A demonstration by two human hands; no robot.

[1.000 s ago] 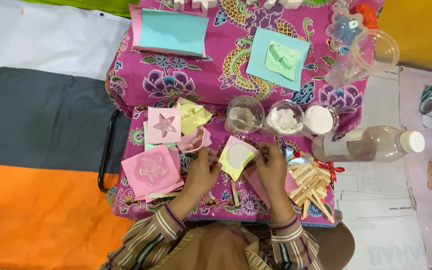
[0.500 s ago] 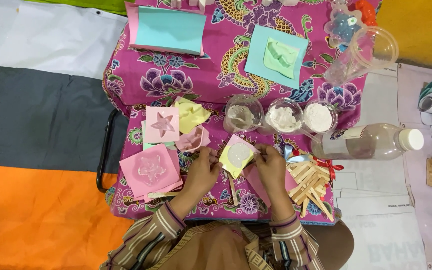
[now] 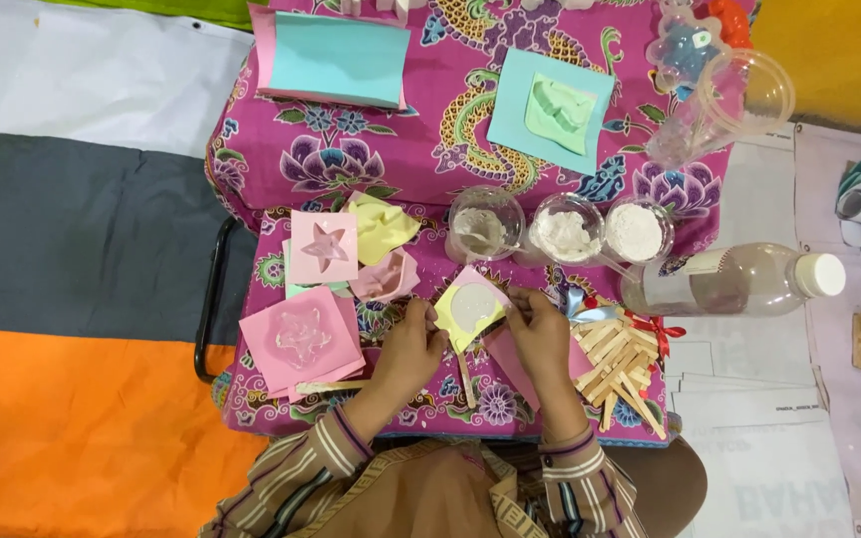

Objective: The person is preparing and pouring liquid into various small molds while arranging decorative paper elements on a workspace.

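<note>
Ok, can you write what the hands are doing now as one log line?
left hand: holds yellow mold | right hand: touches mold's right edge | nearby: wooden sticks, three powder cups

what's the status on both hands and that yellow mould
Left hand and right hand both grip the yellow mould, white filling inside. Wooden sticks lie beside the right hand, not blocking.

Bright, even overhead light, soft faint shadows, mild glare on plastic, sharp focus throughout.
</note>
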